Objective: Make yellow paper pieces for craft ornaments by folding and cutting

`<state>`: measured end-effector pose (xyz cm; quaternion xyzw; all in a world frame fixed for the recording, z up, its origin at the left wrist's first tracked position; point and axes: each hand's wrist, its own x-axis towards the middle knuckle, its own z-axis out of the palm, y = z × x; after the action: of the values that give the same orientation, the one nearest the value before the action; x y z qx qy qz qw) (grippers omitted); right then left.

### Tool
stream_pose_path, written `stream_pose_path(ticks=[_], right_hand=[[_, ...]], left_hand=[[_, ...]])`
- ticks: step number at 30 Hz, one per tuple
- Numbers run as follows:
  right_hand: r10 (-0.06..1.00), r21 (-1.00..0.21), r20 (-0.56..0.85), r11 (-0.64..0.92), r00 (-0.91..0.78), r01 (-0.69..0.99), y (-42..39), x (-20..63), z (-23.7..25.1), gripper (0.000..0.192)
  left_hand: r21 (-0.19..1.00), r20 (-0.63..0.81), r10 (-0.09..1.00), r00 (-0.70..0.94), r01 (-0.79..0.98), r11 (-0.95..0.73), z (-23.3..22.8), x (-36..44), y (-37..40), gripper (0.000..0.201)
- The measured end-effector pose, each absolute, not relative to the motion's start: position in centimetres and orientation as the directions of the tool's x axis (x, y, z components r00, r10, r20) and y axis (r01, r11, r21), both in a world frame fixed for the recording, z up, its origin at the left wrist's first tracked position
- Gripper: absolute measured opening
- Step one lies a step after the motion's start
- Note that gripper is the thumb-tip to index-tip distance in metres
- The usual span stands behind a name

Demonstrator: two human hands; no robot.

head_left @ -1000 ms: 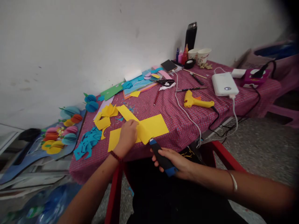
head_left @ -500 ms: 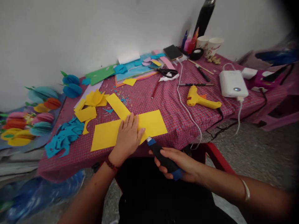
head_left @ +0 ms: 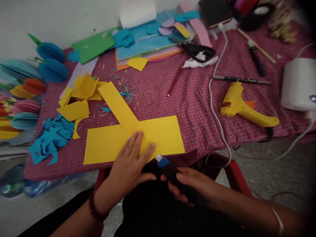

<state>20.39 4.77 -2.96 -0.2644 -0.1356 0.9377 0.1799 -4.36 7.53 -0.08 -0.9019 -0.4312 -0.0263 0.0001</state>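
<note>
My left hand [head_left: 130, 161] lies flat with fingers stretched out, pressing on yellow paper near the table's front edge. Under it, a narrow yellow strip [head_left: 118, 103] crosses slantwise over a wider yellow sheet [head_left: 101, 144]. My right hand [head_left: 190, 186] is wrapped round the dark handle of what looks like a utility knife [head_left: 172, 172] with blue parts. Its metal tip is at the near end of the strip, just right of my left fingers. Whether the blade touches the paper I cannot tell.
Folded yellow pieces [head_left: 85, 87] and blue scraps [head_left: 53, 136] lie at left, beside layered paper shapes [head_left: 50, 52]. Scissors [head_left: 197, 51], a pencil [head_left: 175, 82] and coloured sheets lie behind. At right are a yellow glue gun [head_left: 247, 105], a white cable [head_left: 212, 102] and a white box [head_left: 298, 84].
My view has come closer to the table. My left hand has slid toward me along the paper, baring more of the strip. The knife stays by the strip's near end in my right hand.
</note>
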Motion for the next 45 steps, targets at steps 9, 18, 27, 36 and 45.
stream_pose_path(ticks=[9,18,27,36,45], right_hand=[[0.318,-0.337,-0.537,-0.930,-0.782,-0.147,5.6,21.3,-2.0,0.043],[0.296,-0.307,-0.554,-0.942,-0.778,-0.140,6.1,21.3,-0.5,0.047],[0.263,-0.285,-0.491,-0.949,-0.830,-0.132,6.4,22.2,-0.4,0.058],[0.815,-0.911,-0.334,-0.151,-0.474,0.384,10.5,26.5,5.3,0.045],[0.909,-0.462,0.270,0.412,-0.317,0.786,16.2,21.1,3.5,0.034]], left_hand=[[0.019,0.095,0.787,0.610,0.789,-0.614,-0.3,-4.2,7.7,0.113],[0.007,0.078,0.807,0.585,0.809,-0.587,-0.4,-4.2,7.6,0.104],[0.025,0.203,0.785,0.585,0.799,-0.601,0.3,-4.7,8.8,0.074],[0.164,0.263,0.772,0.579,0.762,-0.627,0.3,-6.3,10.4,0.066],[0.044,0.535,0.641,0.550,0.740,-0.671,1.7,-5.3,9.6,0.039]])
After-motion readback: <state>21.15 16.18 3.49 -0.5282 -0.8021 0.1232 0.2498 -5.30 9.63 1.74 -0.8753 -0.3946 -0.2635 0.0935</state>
